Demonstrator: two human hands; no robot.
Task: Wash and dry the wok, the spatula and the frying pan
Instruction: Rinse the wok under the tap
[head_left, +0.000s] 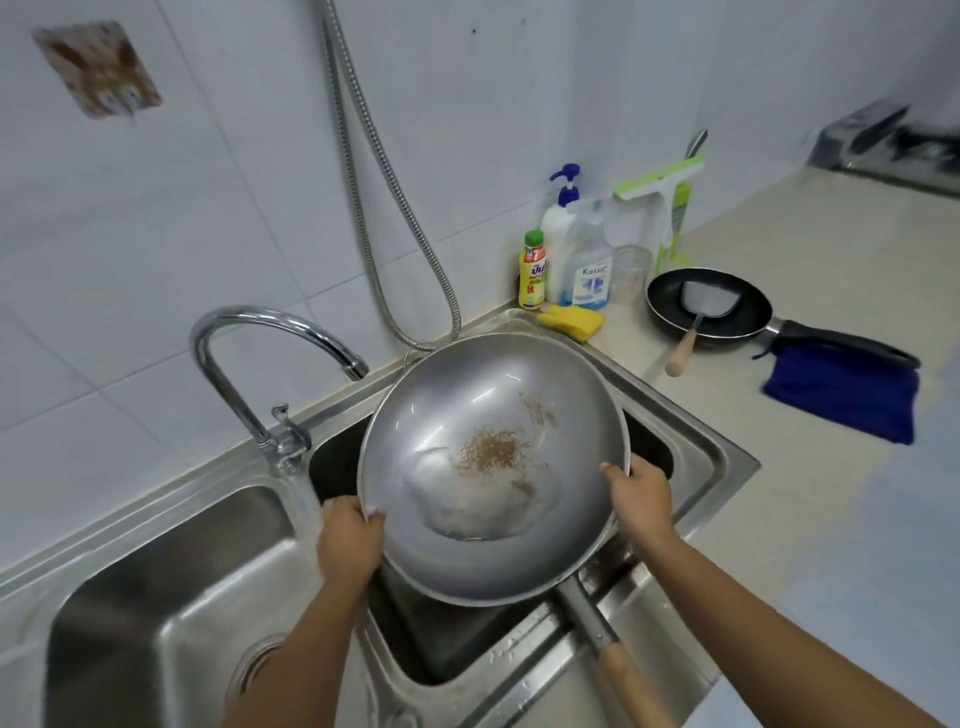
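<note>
now both grips, left hand (349, 540) and right hand (640, 496), clamp the wok (488, 467) rim between them.

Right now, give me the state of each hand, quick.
Left hand: fingers closed on the wok rim, near side.
Right hand: fingers closed on the wok rim, opposite side.

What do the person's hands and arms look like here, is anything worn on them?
Both are bare. The left hand and the right hand wear no gloves, and no rings, watch or bracelet show. Both forearms are uncovered right to the picture's bottom edge, with no sleeve in sight.
</note>
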